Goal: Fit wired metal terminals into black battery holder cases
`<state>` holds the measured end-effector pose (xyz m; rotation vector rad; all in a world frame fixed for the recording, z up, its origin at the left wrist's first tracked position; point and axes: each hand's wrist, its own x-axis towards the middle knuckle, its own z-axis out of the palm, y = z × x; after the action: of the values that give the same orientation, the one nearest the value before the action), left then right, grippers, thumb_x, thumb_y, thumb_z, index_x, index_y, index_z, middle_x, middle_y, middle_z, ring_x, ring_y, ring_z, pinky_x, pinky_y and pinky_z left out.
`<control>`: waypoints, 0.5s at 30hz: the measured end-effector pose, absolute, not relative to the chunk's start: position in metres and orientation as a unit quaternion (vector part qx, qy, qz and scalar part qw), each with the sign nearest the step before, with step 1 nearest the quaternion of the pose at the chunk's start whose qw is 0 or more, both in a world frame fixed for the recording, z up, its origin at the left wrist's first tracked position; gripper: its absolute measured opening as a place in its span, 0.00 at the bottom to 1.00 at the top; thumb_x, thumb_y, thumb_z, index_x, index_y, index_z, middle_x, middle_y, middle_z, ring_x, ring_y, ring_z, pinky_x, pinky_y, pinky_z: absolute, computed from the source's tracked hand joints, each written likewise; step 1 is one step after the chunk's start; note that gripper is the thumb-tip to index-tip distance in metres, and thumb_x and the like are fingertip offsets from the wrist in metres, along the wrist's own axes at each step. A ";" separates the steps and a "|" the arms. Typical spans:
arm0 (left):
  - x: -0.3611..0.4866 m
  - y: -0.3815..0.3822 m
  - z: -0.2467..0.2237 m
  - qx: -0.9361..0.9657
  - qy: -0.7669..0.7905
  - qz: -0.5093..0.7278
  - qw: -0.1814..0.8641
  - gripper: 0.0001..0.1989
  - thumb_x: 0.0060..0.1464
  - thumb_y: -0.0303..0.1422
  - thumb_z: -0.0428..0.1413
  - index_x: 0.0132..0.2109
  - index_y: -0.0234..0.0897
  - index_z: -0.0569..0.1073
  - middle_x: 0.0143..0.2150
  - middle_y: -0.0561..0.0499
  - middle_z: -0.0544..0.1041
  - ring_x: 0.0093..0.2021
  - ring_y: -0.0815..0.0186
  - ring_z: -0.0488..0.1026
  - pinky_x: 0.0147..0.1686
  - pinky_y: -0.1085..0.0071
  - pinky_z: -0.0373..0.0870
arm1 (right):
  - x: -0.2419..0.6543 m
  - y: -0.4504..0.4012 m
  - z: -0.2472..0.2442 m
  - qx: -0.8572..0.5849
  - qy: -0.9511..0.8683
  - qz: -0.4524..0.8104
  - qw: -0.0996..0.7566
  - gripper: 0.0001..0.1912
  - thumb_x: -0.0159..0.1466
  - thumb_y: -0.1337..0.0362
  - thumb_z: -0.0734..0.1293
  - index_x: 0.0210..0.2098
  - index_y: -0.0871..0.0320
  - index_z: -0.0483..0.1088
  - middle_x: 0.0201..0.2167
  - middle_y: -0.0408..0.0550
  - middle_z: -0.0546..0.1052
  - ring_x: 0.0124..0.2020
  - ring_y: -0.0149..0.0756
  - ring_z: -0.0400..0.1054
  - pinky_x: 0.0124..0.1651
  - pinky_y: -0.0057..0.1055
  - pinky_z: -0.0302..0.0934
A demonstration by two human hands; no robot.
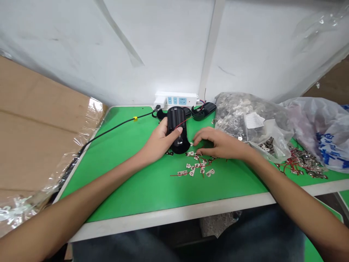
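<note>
My left hand [160, 142] grips a black plastic battery housing [177, 114], its thumb pressed on the front and a red wire crossing over it. To the right, my right hand [215, 142] hovers low over the table with thumb and forefinger apart; nothing shows between them. Small metal battery contact plates [192, 168], some with red wires, lie scattered below both hands. Behind the held housing lies another black housing [204, 111] with a wire standing up from it. Part of a further black piece [160, 114] shows left of the held one.
A white power strip [177, 97] with a plugged-in black cable [117, 126] runs along the wall. Clear bags [237, 109] of metal parts and a pile of red-wired contacts [302, 160] occupy the right side. Cardboard [40, 127] borders the green table [122, 193] at left.
</note>
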<state>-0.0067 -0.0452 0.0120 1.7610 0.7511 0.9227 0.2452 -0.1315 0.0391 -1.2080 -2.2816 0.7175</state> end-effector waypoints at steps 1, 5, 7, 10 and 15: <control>-0.006 -0.045 0.011 0.725 0.311 0.382 0.482 0.21 0.64 0.45 0.62 0.58 0.39 0.72 0.49 0.49 0.78 0.49 0.59 0.74 0.52 0.61 0.73 | 0.246 -0.131 0.039 -0.447 -0.825 0.256 0.231 0.06 0.68 0.58 0.74 0.43 0.52 0.78 0.51 0.49 0.80 0.58 0.44 0.73 0.63 0.44 0.65; -0.006 -0.047 0.009 0.713 0.320 0.433 0.449 0.26 0.63 0.44 0.64 0.62 0.39 0.70 0.52 0.47 0.79 0.49 0.58 0.76 0.52 0.60 0.75 | 0.248 -0.130 0.040 -0.463 -0.820 0.253 0.222 0.05 0.70 0.60 0.71 0.39 0.53 0.78 0.51 0.50 0.80 0.56 0.44 0.74 0.62 0.43 0.66; -0.010 -0.049 0.011 0.721 0.320 0.472 0.393 0.25 0.64 0.43 0.62 0.64 0.42 0.70 0.55 0.46 0.79 0.52 0.56 0.76 0.55 0.56 0.75 | 0.248 -0.129 0.041 -0.461 -0.821 0.255 0.221 0.05 0.71 0.60 0.71 0.39 0.53 0.79 0.50 0.50 0.80 0.55 0.43 0.75 0.61 0.43 0.66; -0.019 -0.050 0.021 0.794 0.291 0.476 0.241 0.17 0.66 0.38 0.58 0.60 0.48 0.76 0.59 0.47 0.79 0.61 0.51 0.74 0.66 0.47 0.69 | 0.251 -0.128 0.041 -0.457 -0.820 0.257 0.228 0.06 0.69 0.57 0.73 0.40 0.53 0.78 0.50 0.50 0.80 0.55 0.43 0.75 0.61 0.43 0.67; -0.030 -0.043 0.030 0.904 0.183 0.379 0.076 0.17 0.63 0.30 0.57 0.55 0.52 0.80 0.62 0.48 0.80 0.69 0.49 0.69 0.71 0.41 0.62 | 0.263 -0.128 0.047 -0.435 -0.824 0.305 0.196 0.08 0.70 0.57 0.73 0.47 0.51 0.79 0.56 0.48 0.79 0.60 0.42 0.74 0.65 0.42 0.65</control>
<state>-0.0297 -0.0433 0.0297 2.7105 0.5487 1.1371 0.2633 -0.1279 0.0466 -1.2170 -2.3084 0.8550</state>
